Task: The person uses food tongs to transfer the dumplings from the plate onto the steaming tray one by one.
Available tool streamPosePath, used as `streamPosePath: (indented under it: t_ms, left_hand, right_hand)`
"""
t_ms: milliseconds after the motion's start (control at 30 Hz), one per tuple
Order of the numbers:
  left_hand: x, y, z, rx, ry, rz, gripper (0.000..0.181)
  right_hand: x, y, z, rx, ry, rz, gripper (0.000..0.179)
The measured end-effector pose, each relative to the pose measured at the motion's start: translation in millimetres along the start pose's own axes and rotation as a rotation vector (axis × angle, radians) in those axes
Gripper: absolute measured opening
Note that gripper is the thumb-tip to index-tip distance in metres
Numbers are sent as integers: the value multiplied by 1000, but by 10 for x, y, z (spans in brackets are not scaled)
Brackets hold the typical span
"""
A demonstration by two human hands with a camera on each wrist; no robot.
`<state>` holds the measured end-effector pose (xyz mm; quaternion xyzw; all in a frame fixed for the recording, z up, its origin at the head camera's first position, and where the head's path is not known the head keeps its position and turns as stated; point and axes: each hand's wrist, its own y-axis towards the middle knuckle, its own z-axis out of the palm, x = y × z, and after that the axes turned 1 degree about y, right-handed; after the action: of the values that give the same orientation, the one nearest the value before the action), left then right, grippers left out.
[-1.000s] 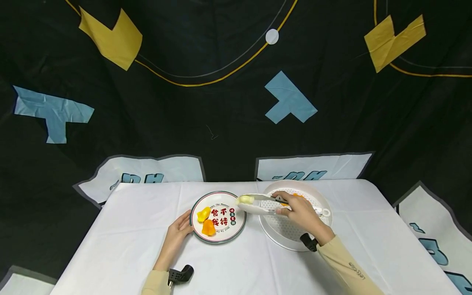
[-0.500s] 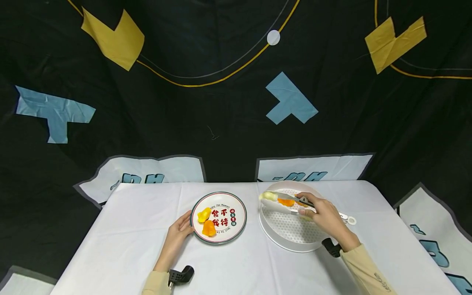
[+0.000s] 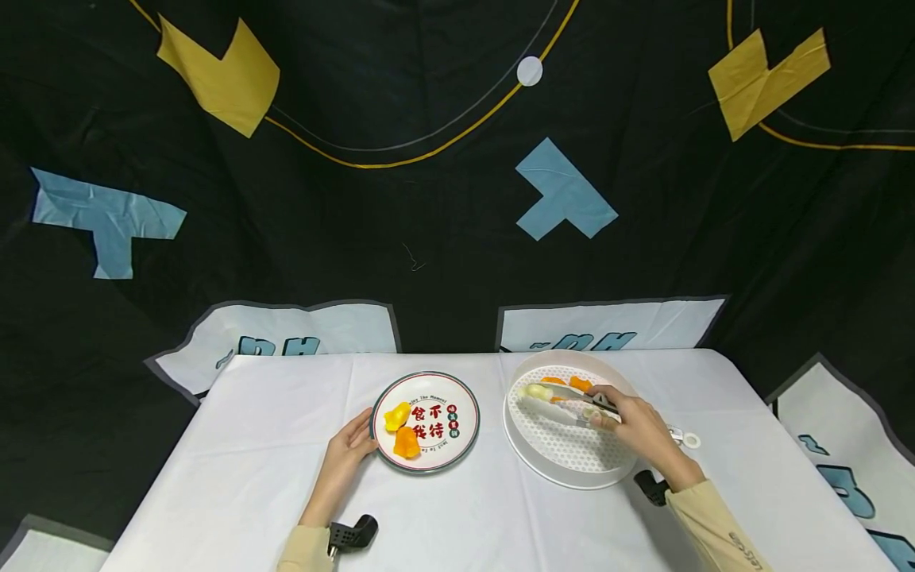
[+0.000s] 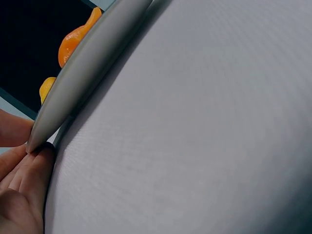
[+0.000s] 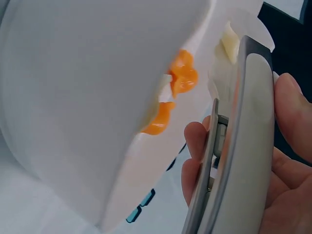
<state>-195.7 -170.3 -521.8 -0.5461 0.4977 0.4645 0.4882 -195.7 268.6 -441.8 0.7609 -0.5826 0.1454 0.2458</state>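
My left hand (image 3: 345, 449) pinches the left rim of a round white plate (image 3: 457, 397) with red characters. In the left wrist view its thumb (image 4: 14, 129) lies over the rim, with fingers below. On the plate sit a yellow piece (image 3: 396, 416) and an orange piece (image 3: 407, 442), glossy and lumpy. My right hand (image 3: 638, 425) grips a pair of kitchen tongs (image 5: 253, 141) above a round white steamer basket (image 3: 565, 457) with a perforated floor. A pale yellow piece (image 3: 536, 392) is between the tongs' tips. Orange pieces (image 5: 184, 73) lie in the basket; the tongs partly hide what else is there.
A white cloth (image 3: 250, 445) covers the table. Behind it hangs a black backdrop (image 3: 443, 262) with taped shapes. Black wrist cameras (image 3: 353, 532) are strapped to both wrists. White tablecloth separates the plate from the basket.
My right hand has moved right, carrying the tongs and pale piece from beside the plate to over the basket. The left hand and plate have stayed put.
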Motion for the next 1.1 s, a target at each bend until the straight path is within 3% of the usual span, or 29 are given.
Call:
streamPosePath:
  t_ms: [533, 833, 1100]
  left_hand:
    - [-6, 1, 9, 1, 10, -7, 58]
    - [-30, -2, 6, 0, 10, -3, 58]
    - [-24, -5, 2, 1, 22, -4, 57]
  right_hand:
    - [-102, 20, 101, 40, -24, -6, 46]
    - [-57, 21, 42, -1, -12, -44, 48]
    - [38, 32, -17, 15, 8, -34, 51]
